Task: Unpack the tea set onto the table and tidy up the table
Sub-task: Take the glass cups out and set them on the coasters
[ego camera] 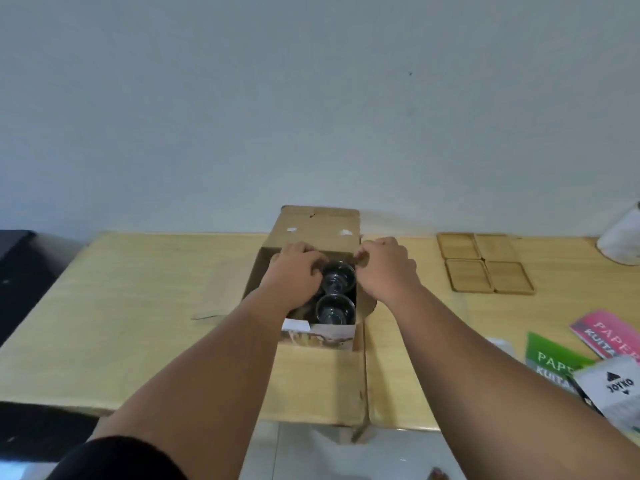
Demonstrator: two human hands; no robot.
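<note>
A pale yellow wood-grain counter (121, 306) is carrying an open brown cardboard box (318, 233) at its middle, with the far flap standing upright against the grey wall and the near flap (322, 386) lying flat toward the person and reaching the counter's front edge. Inside the box, 2 clear glass cups (335, 306) are sitting one behind the other, seen from above, with a printed paper insert (318, 336) lining the near wall.

To the right of the box, well apart from it, 4 square wooden coasters (485, 263) are lying in a 2-by-2 block, touching each other. A white rounded object (621, 237) is standing at the far right edge, cut off by the frame. Nearer the person on the right, a pink booklet (604, 332), a green booklet (550, 358) and a white printed packet marked JOYKO (614, 389) are lying overlapped.

Both forearms are reaching straight forward over the near flap. The left hand (294, 275) is curling down into the box's left half, its fingers bent beside the far cup; whether it is gripping anything cannot be told. The right hand (384, 268) is resting on the box's right wall near the far corner, with its fingers pinched closed on the cardboard edge.
</note>
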